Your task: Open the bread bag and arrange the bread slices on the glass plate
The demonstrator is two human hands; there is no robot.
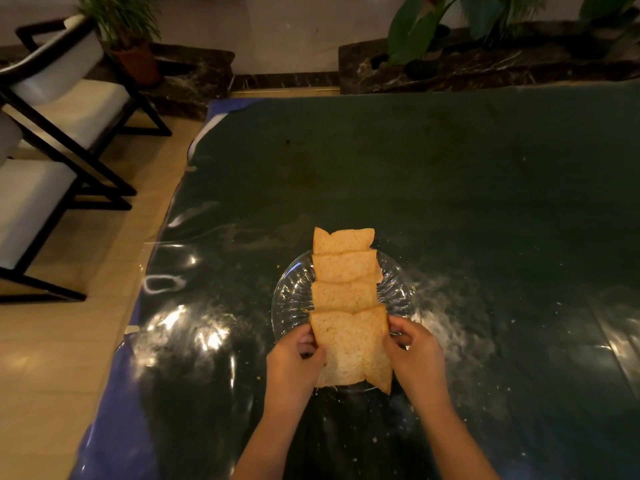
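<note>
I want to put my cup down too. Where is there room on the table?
The dark table is bare beyond the farthest bread slice, and to the right of the glass plate. The plate is crowded: overlapping slices fill its middle, and both hands hold the nearest slice.

Four bread slices (346, 299) overlap in a row on the glass plate (291, 299), upon the table (450, 185); chairs (52, 133) stand left; potted plants (128, 32) behind.
</note>
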